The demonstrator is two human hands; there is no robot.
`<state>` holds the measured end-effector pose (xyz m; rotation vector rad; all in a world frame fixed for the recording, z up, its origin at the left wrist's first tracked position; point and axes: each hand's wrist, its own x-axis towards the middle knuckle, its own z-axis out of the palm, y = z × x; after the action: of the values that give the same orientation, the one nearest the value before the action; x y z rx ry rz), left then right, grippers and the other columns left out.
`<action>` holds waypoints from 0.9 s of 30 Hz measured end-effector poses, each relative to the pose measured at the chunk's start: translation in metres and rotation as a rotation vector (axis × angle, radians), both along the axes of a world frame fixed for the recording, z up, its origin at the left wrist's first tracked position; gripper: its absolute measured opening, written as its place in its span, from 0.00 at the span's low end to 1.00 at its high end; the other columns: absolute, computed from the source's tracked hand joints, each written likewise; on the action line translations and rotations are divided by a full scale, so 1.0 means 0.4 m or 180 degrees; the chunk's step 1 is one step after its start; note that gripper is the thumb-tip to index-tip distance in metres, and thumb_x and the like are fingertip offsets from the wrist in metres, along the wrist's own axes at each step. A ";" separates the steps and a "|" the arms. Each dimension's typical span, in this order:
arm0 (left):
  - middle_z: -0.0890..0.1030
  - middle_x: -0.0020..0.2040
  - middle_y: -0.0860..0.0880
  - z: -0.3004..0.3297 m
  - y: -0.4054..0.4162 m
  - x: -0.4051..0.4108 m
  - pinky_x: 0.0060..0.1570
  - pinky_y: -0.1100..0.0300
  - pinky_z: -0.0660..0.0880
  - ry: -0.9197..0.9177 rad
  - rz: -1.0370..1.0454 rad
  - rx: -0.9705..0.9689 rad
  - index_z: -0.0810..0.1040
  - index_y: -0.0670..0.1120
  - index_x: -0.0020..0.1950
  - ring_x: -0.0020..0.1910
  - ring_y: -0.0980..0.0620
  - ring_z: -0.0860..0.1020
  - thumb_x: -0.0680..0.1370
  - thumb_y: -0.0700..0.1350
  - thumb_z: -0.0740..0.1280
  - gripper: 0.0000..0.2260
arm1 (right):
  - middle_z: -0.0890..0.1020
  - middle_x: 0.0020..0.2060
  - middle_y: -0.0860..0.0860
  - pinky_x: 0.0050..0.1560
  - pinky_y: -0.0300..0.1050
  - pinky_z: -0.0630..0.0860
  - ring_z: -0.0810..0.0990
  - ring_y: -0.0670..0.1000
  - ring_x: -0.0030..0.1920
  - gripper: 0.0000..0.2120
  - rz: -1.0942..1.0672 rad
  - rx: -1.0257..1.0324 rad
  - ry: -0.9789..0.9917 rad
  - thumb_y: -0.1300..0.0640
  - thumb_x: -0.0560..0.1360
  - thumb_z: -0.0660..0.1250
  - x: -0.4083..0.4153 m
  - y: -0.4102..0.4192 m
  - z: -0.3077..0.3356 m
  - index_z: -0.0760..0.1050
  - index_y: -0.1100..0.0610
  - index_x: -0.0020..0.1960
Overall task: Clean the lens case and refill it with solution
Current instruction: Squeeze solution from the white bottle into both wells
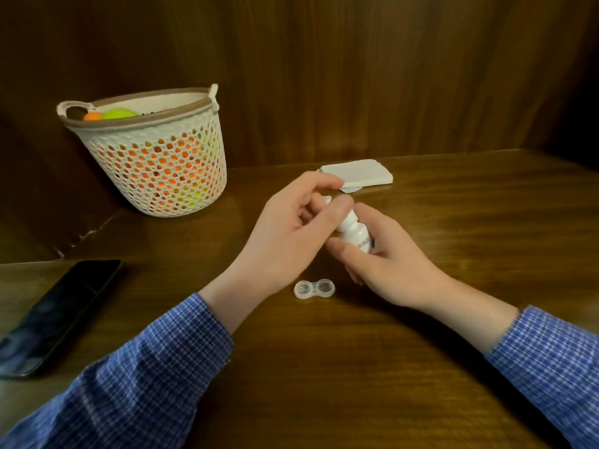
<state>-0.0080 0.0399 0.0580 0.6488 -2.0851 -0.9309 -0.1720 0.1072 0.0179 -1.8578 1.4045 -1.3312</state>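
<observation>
A clear lens case (pixel 314 289) with two round wells lies open on the wooden table (pixel 324 367), below and between my hands. My right hand (pixel 382 259) grips a small white solution bottle (pixel 356 233), tilted with its top toward the left. My left hand (pixel 291 228) closes its thumb and fingers around the bottle's cap end (pixel 328 199); the cap is mostly hidden by the fingers. Neither hand touches the case.
A white perforated basket (pixel 155 157) with orange and green balls stands at the back left. A stack of white tissues (pixel 358 172) lies behind my hands. A dark phone (pixel 58 315) rests at the left edge. Wooden walls rise behind the table.
</observation>
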 end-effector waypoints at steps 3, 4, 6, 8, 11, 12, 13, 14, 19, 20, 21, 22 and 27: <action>0.81 0.42 0.51 -0.014 0.001 -0.013 0.42 0.66 0.77 -0.0249 0.0018 -0.0190 0.81 0.50 0.60 0.43 0.55 0.80 0.84 0.47 0.64 0.08 | 0.81 0.37 0.42 0.36 0.36 0.73 0.79 0.45 0.35 0.05 -0.0088 0.0030 0.0185 0.51 0.81 0.69 -0.001 0.008 -0.001 0.76 0.48 0.56; 0.81 0.42 0.53 -0.020 0.000 -0.013 0.41 0.68 0.76 -0.0324 0.0021 -0.0255 0.81 0.50 0.59 0.44 0.57 0.80 0.84 0.46 0.63 0.08 | 0.82 0.38 0.42 0.37 0.37 0.74 0.80 0.46 0.37 0.06 -0.0117 0.0053 0.0244 0.50 0.81 0.68 0.000 0.009 -0.001 0.77 0.48 0.56; 0.82 0.46 0.57 -0.027 0.003 -0.011 0.42 0.72 0.75 -0.0428 0.0036 -0.0399 0.80 0.50 0.62 0.47 0.62 0.80 0.85 0.46 0.61 0.10 | 0.83 0.43 0.44 0.40 0.37 0.77 0.82 0.46 0.42 0.08 -0.0180 0.0054 0.0346 0.49 0.80 0.68 0.005 0.011 0.002 0.77 0.49 0.58; 0.82 0.50 0.58 -0.031 0.010 -0.011 0.45 0.74 0.74 -0.0454 0.0063 -0.0560 0.80 0.50 0.65 0.51 0.63 0.79 0.86 0.46 0.59 0.12 | 0.83 0.45 0.43 0.43 0.37 0.78 0.82 0.46 0.46 0.09 -0.0208 0.0020 0.0356 0.50 0.80 0.68 0.010 0.011 0.004 0.77 0.49 0.59; 0.80 0.48 0.58 -0.038 0.019 -0.015 0.42 0.74 0.71 -0.0307 0.0193 -0.0654 0.82 0.47 0.65 0.47 0.63 0.79 0.86 0.44 0.59 0.14 | 0.83 0.44 0.43 0.42 0.36 0.77 0.82 0.45 0.45 0.10 -0.0275 -0.0012 0.0395 0.48 0.79 0.67 0.015 0.014 0.004 0.77 0.49 0.58; 0.80 0.47 0.58 -0.039 0.021 -0.016 0.42 0.73 0.71 -0.0262 0.0225 -0.0620 0.82 0.46 0.65 0.46 0.62 0.79 0.86 0.44 0.59 0.14 | 0.83 0.44 0.43 0.42 0.37 0.78 0.82 0.45 0.45 0.11 -0.0304 -0.0008 0.0414 0.47 0.79 0.66 0.015 0.016 0.004 0.77 0.49 0.58; 0.80 0.47 0.57 -0.040 0.023 -0.019 0.41 0.72 0.71 -0.0226 0.0234 -0.0586 0.82 0.45 0.65 0.45 0.60 0.79 0.86 0.44 0.59 0.14 | 0.83 0.44 0.43 0.42 0.38 0.78 0.81 0.46 0.44 0.12 -0.0326 -0.0010 0.0431 0.46 0.79 0.66 0.016 0.017 0.005 0.77 0.50 0.58; 0.81 0.47 0.55 -0.040 0.026 -0.020 0.42 0.69 0.72 -0.0193 0.0233 -0.0556 0.83 0.45 0.64 0.46 0.58 0.80 0.86 0.44 0.58 0.14 | 0.82 0.43 0.43 0.41 0.38 0.77 0.81 0.46 0.43 0.11 -0.0338 -0.0026 0.0448 0.45 0.78 0.65 0.017 0.019 0.006 0.77 0.50 0.58; 0.84 0.50 0.48 -0.042 0.029 -0.022 0.48 0.52 0.81 -0.0106 0.0225 -0.0352 0.83 0.43 0.64 0.51 0.50 0.82 0.86 0.44 0.58 0.15 | 0.79 0.37 0.42 0.37 0.33 0.73 0.78 0.43 0.38 0.03 -0.0333 -0.0128 0.0466 0.50 0.80 0.68 0.016 0.020 0.004 0.74 0.47 0.52; 0.84 0.51 0.47 -0.042 0.030 -0.021 0.50 0.49 0.81 -0.0106 0.0216 -0.0302 0.83 0.43 0.64 0.52 0.49 0.82 0.86 0.44 0.58 0.15 | 0.79 0.37 0.42 0.37 0.33 0.73 0.78 0.43 0.38 0.03 -0.0326 -0.0128 0.0483 0.51 0.80 0.68 0.015 0.020 0.004 0.74 0.47 0.52; 0.84 0.51 0.47 -0.043 0.031 -0.021 0.51 0.47 0.81 -0.0107 0.0218 -0.0264 0.83 0.43 0.64 0.52 0.49 0.83 0.86 0.44 0.58 0.15 | 0.79 0.37 0.42 0.37 0.33 0.73 0.78 0.43 0.39 0.03 -0.0319 -0.0126 0.0494 0.51 0.80 0.68 0.015 0.020 0.003 0.74 0.47 0.52; 0.84 0.52 0.47 -0.043 0.031 -0.021 0.52 0.46 0.81 -0.0105 0.0228 -0.0234 0.83 0.43 0.64 0.53 0.49 0.83 0.86 0.45 0.58 0.15 | 0.79 0.37 0.42 0.38 0.32 0.73 0.78 0.43 0.39 0.03 -0.0309 -0.0126 0.0492 0.51 0.80 0.68 0.015 0.021 0.002 0.74 0.47 0.52; 0.85 0.52 0.47 -0.047 0.031 -0.022 0.52 0.45 0.81 -0.0094 0.0264 -0.0196 0.83 0.43 0.63 0.53 0.48 0.83 0.86 0.46 0.58 0.16 | 0.79 0.37 0.41 0.39 0.32 0.73 0.79 0.43 0.40 0.04 -0.0316 -0.0160 0.0545 0.51 0.80 0.68 0.014 0.021 -0.001 0.73 0.45 0.52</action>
<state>-0.0167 0.0522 0.0392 0.7149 -2.0878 -0.8121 -0.1663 0.1154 0.0176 -1.9989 1.5813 -1.2904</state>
